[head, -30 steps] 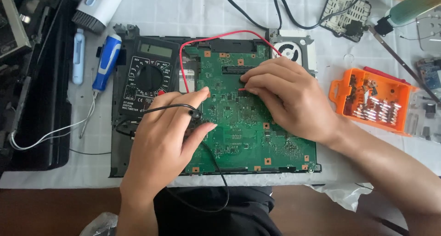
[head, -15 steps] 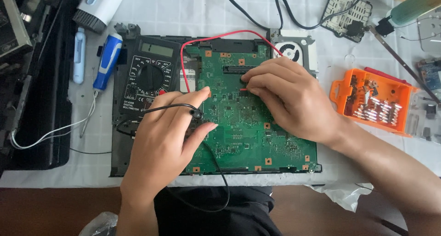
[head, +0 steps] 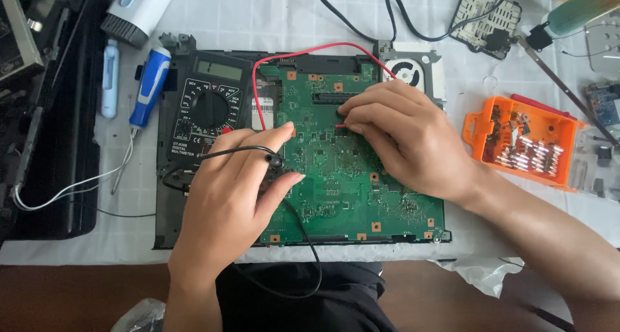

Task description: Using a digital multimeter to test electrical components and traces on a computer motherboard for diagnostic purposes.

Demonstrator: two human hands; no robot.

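A green circuit board [head: 349, 183] lies in a black frame on the table in front of me. My left hand [head: 236, 190] pinches a black test probe [head: 274, 159] against the board's left part, and its black lead runs off toward me. My right hand [head: 403, 138] holds a red test probe [head: 340, 126] with its tip on the middle of the board. Its red lead [head: 290, 52] arcs over the board's top edge to a black multimeter [head: 210, 109] at the board's left.
Left of the multimeter lie a blue and white electric screwdriver [head: 148, 86] and a black laptop shell [head: 51, 138]. At the right stands an orange screwdriver bit case [head: 523, 141], open. A fan bracket [head: 413, 70], black cables and small board parts lie at the back.
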